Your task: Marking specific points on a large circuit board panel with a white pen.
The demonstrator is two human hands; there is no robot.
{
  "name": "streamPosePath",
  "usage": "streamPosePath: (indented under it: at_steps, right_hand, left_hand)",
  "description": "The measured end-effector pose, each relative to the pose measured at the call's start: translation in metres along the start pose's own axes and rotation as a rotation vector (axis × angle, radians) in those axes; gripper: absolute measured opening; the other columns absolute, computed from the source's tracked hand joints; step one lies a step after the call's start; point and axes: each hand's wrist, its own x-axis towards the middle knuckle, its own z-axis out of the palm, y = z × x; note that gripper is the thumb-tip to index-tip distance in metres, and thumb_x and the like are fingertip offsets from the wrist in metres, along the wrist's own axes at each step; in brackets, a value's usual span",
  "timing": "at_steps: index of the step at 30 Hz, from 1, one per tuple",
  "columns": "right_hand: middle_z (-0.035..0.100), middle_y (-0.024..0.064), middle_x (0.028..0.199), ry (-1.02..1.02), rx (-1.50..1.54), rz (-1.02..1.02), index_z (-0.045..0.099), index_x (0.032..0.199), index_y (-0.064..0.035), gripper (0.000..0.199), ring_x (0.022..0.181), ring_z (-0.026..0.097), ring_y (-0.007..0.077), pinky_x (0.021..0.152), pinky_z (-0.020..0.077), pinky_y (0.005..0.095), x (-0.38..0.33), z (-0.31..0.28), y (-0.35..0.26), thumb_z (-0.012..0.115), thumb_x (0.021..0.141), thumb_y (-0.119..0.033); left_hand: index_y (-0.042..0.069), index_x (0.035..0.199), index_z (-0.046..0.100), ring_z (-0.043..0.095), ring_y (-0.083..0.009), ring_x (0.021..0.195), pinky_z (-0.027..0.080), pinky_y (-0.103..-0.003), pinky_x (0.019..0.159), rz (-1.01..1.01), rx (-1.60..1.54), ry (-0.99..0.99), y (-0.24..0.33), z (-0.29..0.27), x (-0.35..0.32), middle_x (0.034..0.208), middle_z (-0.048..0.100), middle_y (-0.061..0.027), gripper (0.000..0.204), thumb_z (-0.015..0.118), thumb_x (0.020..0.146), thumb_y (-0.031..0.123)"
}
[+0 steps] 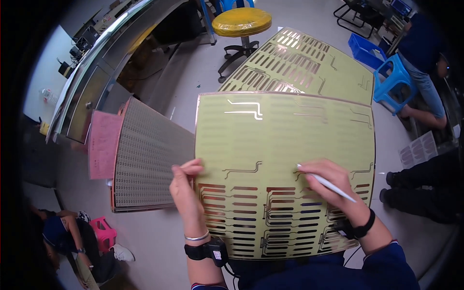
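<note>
A large yellow-green circuit board panel (285, 140) with copper-coloured traces and slots stands in front of me, its lower edge close to my body. My left hand (187, 193) is at the panel's left edge, fingers bent over it and partly hidden. In my right hand (331, 181) is a slim white pen-like tool (337, 189). Its tip end is near the panel's surface, close to a small trace at the middle; whether it touches I cannot tell.
Behind the panel lie more patterned boards (290, 58). A stack of grey perforated boards (150, 159) with a pink sheet (104, 145) stands at left. Around are a yellow stool (241, 21), blue stool (394, 82), blue crate (367, 50), and people seated or standing at both sides.
</note>
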Motion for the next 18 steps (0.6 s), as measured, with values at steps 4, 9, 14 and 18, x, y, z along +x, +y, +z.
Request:
streamPosePath:
  at_steps: [4, 9, 14, 18]
  right_hand:
    - [0.066, 0.0117, 0.095, -0.012, -0.142, -0.168, 0.067, 0.096, -0.0039, 0.023, 0.084, 0.065, 0.0246, 0.073, 0.0553, 0.0310, 0.012, 0.017, 0.017, 0.066, 0.074, 0.003]
    - [0.065, 0.0100, 0.098, -0.019, -0.161, -0.160, 0.066, 0.096, -0.0050, 0.027, 0.084, 0.064, 0.0235, 0.072, 0.0544, 0.0302, 0.012, 0.021, 0.026, 0.068, 0.070, 0.004]
    - [0.064, 0.0092, 0.098, -0.019, -0.185, -0.183, 0.065, 0.097, -0.0057, 0.031, 0.084, 0.063, 0.0239, 0.073, 0.0525, 0.0314, 0.014, 0.026, 0.029, 0.069, 0.068, 0.005]
    - [0.064, 0.0094, 0.098, -0.010, -0.199, -0.190, 0.065, 0.098, -0.0058, 0.032, 0.084, 0.063, 0.0237, 0.073, 0.0526, 0.0315, 0.013, 0.026, 0.030, 0.068, 0.068, 0.006]
  left_hand:
    - [-0.004, 0.107, 0.058, 0.057, -0.0155, 0.099, 0.046, -0.027, 0.086, -0.008, 0.052, 0.139, -0.019, 0.000, 0.007, 0.106, 0.062, -0.0111, 0.034, 0.041, 0.101, 0.025]
    - [-0.003, 0.113, 0.055, 0.056, -0.0109, 0.090, 0.045, -0.024, 0.080, -0.067, 0.082, 0.146, -0.023, 0.007, 0.008, 0.098, 0.061, -0.0079, 0.025, 0.049, 0.098, 0.017]
    - [-0.003, 0.114, 0.054, 0.053, -0.0062, 0.079, 0.044, -0.021, 0.072, -0.037, 0.135, 0.149, -0.024, 0.009, 0.008, 0.086, 0.059, -0.0027, 0.022, 0.049, 0.096, 0.009]
    - [0.000, 0.114, 0.055, 0.057, -0.0114, 0.092, 0.045, -0.025, 0.082, -0.054, 0.130, 0.110, -0.028, 0.003, 0.006, 0.103, 0.061, -0.0069, 0.022, 0.050, 0.097, 0.014]
